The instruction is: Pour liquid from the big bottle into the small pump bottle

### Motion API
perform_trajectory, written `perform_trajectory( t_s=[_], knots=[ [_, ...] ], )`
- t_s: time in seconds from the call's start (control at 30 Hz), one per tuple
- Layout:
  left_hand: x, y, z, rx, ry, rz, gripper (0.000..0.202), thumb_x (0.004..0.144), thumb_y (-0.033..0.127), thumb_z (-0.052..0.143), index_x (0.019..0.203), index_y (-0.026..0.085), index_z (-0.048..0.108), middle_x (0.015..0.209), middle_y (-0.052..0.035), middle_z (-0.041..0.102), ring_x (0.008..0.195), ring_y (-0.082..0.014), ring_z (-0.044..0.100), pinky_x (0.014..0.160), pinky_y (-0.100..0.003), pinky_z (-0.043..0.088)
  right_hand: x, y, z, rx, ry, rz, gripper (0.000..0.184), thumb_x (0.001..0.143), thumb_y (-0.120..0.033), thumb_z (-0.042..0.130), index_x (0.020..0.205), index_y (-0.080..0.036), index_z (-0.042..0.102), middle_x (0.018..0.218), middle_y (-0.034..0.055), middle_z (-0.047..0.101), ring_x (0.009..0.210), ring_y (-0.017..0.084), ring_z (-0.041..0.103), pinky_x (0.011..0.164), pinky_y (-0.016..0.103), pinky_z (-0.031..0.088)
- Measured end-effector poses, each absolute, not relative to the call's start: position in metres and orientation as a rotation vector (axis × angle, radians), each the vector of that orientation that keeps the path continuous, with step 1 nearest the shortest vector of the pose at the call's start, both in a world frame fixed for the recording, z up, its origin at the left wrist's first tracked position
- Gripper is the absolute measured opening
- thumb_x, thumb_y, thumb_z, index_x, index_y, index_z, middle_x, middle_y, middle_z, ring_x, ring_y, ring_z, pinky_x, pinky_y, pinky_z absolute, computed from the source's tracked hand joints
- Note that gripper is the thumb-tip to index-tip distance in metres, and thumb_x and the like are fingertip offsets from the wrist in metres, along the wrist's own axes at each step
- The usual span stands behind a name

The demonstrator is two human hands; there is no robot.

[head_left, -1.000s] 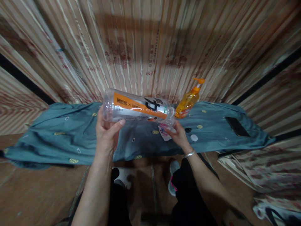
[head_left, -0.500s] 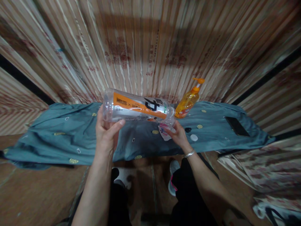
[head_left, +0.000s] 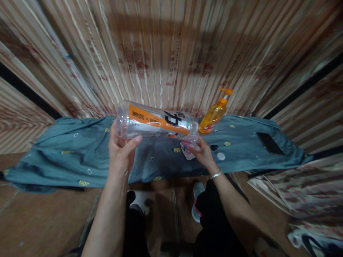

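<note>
- Centrally, clear bottle (head_left: 152,123), orange-labelled, on its side, neck toward three o'clock.
- Left hand (head_left: 119,150): bottle's nine o'clock, fingers curled round its base.
- Right hand (head_left: 204,153): fingers closed on pink-and-white item (head_left: 187,150), neck's seven o'clock; neck contact: cannot tell.
- Pump bottle (head_left: 213,117): neck's two o'clock.
- White disc (head_left: 221,156): four o'clock.

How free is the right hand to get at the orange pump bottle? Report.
Probably yes: nothing seems to block the right hand from the pump bottle just beyond, though its grip looks taken up by the large bottle.
</note>
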State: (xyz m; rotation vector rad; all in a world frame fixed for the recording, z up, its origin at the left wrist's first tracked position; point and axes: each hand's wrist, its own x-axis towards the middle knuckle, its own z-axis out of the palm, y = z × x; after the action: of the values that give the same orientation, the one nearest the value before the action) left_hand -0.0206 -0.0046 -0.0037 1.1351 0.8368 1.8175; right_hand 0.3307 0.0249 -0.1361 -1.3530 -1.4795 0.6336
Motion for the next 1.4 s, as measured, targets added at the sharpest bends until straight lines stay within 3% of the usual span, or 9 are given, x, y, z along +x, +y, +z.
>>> perform_trajectory(
  t_s=[0.2,0.53,0.9,1.23,1.4],
  knots=[
    [-0.0195,-0.0059,0.0002,1.137,0.869,1.81,0.092,0.063,0.057,0.129,0.144,0.042,0.09,0.152,-0.0077,0.089,0.15,-0.0404,0.081,0.13,-0.06,0.068,0.3305,0.0251,-0.1361,-1.363,-1.485,0.632,0.054,0.089,-0.051,0.1,0.135,-0.032,0.078,0.127,0.0108,0.098,0.122,0.043,0.092,0.11,0.059,0.076],
    [-0.0221,-0.005,-0.0019,1.132,0.834,1.806,0.084,0.066,0.051,0.129,0.141,0.041,0.092,0.155,-0.007,0.09,0.148,-0.0405,0.083,0.134,-0.064,0.067,0.3315,0.0253,-0.1376,-1.369,-1.479,0.631,0.055,0.089,-0.048,0.101,0.137,-0.032,0.078,0.129,0.0104,0.098,0.122,0.043,0.092,0.112,0.059,0.075],
    [-0.018,-0.0025,-0.0015,1.087,0.772,1.859,0.079,0.059,0.046,0.131,0.13,0.041,0.095,0.144,-0.0038,0.093,0.139,-0.035,0.086,0.128,-0.054,0.071,0.3315,0.0256,-0.1378,-1.348,-1.493,0.623,0.056,0.089,-0.048,0.1,0.137,-0.031,0.079,0.128,0.0115,0.097,0.122,0.043,0.092,0.109,0.057,0.074],
    [-0.0185,-0.0037,-0.0016,1.084,0.777,1.865,0.078,0.06,0.044,0.131,0.129,0.038,0.094,0.139,-0.0063,0.093,0.152,-0.0425,0.082,0.132,-0.059,0.068,0.3319,0.0248,-0.1383,-1.352,-1.506,0.619,0.058,0.09,-0.049,0.101,0.139,-0.03,0.078,0.131,0.013,0.097,0.121,0.043,0.093,0.108,0.058,0.075],
    [-0.0175,-0.003,-0.0008,1.069,0.766,1.868,0.077,0.058,0.046,0.132,0.125,0.038,0.094,0.137,-0.0053,0.093,0.141,-0.04,0.086,0.13,-0.06,0.07,0.3335,0.0262,-0.1418,-1.351,-1.511,0.614,0.059,0.092,-0.048,0.101,0.143,-0.031,0.078,0.133,0.0124,0.097,0.125,0.043,0.093,0.11,0.058,0.075]
  ],
)
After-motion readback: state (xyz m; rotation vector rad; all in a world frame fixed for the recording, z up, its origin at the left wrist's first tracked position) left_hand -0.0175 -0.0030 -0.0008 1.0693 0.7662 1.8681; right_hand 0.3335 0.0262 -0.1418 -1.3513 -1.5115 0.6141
